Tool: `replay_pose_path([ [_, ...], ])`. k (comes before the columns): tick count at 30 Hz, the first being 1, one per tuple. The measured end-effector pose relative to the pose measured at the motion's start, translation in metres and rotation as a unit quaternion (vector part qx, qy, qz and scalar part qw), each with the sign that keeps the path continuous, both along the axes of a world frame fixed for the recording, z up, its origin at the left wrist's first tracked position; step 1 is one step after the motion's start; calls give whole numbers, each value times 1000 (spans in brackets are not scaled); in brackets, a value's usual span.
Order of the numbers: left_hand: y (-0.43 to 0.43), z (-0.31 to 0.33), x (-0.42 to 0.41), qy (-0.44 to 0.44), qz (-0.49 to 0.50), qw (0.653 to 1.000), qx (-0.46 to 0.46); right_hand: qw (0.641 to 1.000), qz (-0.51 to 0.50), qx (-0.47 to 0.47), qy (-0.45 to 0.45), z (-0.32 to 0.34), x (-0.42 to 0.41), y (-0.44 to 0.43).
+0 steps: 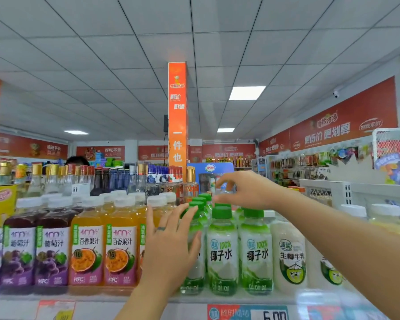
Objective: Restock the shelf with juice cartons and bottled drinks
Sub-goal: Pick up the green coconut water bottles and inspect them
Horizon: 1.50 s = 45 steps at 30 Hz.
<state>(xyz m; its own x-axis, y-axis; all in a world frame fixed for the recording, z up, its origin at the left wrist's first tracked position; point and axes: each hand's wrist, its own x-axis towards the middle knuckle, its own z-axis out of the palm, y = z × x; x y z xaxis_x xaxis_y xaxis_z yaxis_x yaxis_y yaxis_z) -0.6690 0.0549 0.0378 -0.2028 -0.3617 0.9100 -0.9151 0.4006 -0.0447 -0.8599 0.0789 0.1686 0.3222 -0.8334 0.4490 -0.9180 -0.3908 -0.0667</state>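
The step in hand looks like facing up the coconut water bottles [222, 250], which stand at the front of the shelf [125, 299]. The left hand [169, 248] lays straight, spread fingers against the leftmost bottle, beside the passion-fruit juice bottles [120, 245]. The right hand [243, 190] hovers over the rear green caps with curled fingers; I cannot tell whether they pinch anything. The next move probably calls for squaring the row.

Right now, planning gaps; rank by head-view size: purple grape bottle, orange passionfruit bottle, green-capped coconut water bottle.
1. purple grape bottle, orange passionfruit bottle: alike
2. green-capped coconut water bottle: slimmer
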Motion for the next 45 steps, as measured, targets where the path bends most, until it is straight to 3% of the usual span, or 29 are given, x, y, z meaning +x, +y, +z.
replay_pose_path([
  [3, -3, -2, -2, 12, -13, 1000, -19, 999, -24, -4, 21, 9, 7, -14],
  [9, -5, -5, -2, 13, -10, 1000, -21, 986, -108, 91, 86, 10, 30, -44],
  [13, -6, -5, -1, 11, -7, 1000, -18, 975, -140, 172, 30, 6, 31, -63],
  [18, -5, -4, -2, 15, -9, 1000, -15, 975, -117, 189, 21, 7, 24, -65],
  [20, -5, -4, -2, 17, -9, 1000, -12, 981, -107, 163, 20, 11, 21, -59],
  [25, 0, 0, -4, 17, 10, 1000, -6, 990, -119, -3, 78, 33, 11, -30],
  [29, 5, 3, -8, 26, 35, 999, 20, 982, -120, -142, 39, 37, 3, 4],
  [32, 13, 6, -14, 37, 43, 998, 23, 958, -100, -268, -19, 20, -7, 25],
  [36, 34, 14, -31, 84, -16, 996, -23, 878, 16, -469, -99, -17, -24, 42],
  [40, 58, 18, -50, 82, -95, 990, -70, 831, 115, -476, -263, -66, -30, 63],
  [45, 77, -10, -48, 68, -142, 981, -110, 818, 161, -387, -393, -130, -21, 94],
])
